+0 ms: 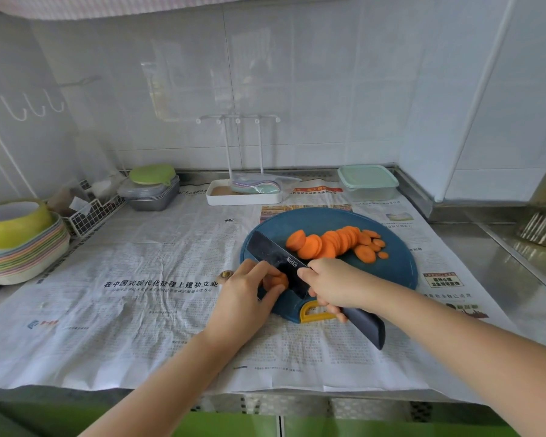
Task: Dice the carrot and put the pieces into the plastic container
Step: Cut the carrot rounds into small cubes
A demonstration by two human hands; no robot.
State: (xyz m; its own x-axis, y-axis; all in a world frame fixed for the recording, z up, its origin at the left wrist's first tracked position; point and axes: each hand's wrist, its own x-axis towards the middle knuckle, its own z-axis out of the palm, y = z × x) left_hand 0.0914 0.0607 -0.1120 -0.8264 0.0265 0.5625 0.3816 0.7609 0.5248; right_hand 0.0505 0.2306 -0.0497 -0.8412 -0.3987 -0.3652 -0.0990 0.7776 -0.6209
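- Head view, nearest us: our right hand (334, 285) curls its fingers round the handle of the knife (278, 260), while our left hand (246, 291) pinches the last carrot stub (276, 280) just beside the blade.
- Beyond, on the blue cutting board (401, 269), the carrot slices (331, 242) lie fanned in rounds. We judge none is diced yet.
- Farthest, the plastic container (368, 181) sits lidded at the back of the surface, seemingly holding no carrot.

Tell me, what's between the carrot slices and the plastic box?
Nothing but bare board and newspaper lies between slices and box, in the head view.

Orange carrot slices (334, 242), blue cutting board (401, 266) with yellow handle (312, 313), black knife (278, 261)
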